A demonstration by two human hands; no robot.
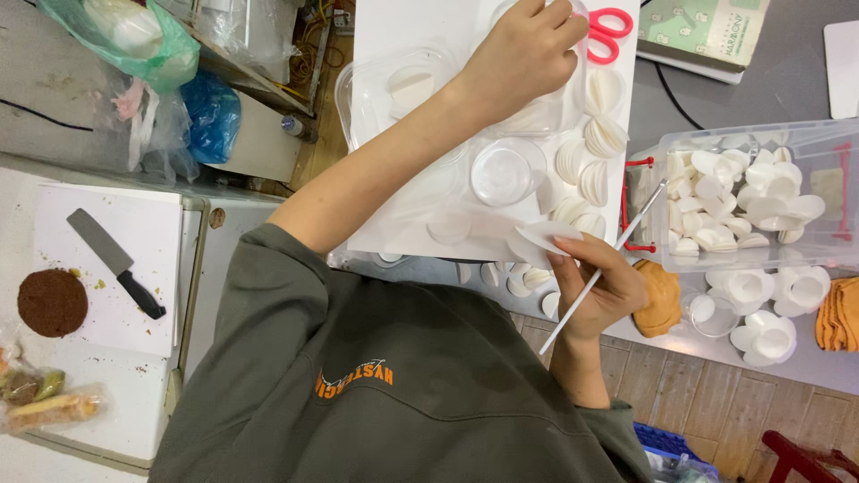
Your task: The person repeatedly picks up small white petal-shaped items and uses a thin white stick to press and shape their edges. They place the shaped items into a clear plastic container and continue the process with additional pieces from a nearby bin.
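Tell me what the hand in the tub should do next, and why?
Probably lift one white piece from the clear tub with the left hand, whose fingers are inside it, and bring it to the petal that the right hand holds beside a thin stick.

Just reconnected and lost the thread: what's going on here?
The person's right hand grips a thin white brush together with a white petal-shaped piece. The left hand reaches into a clear container on the white board. What it grasps is hidden. More white petals lie nearby.
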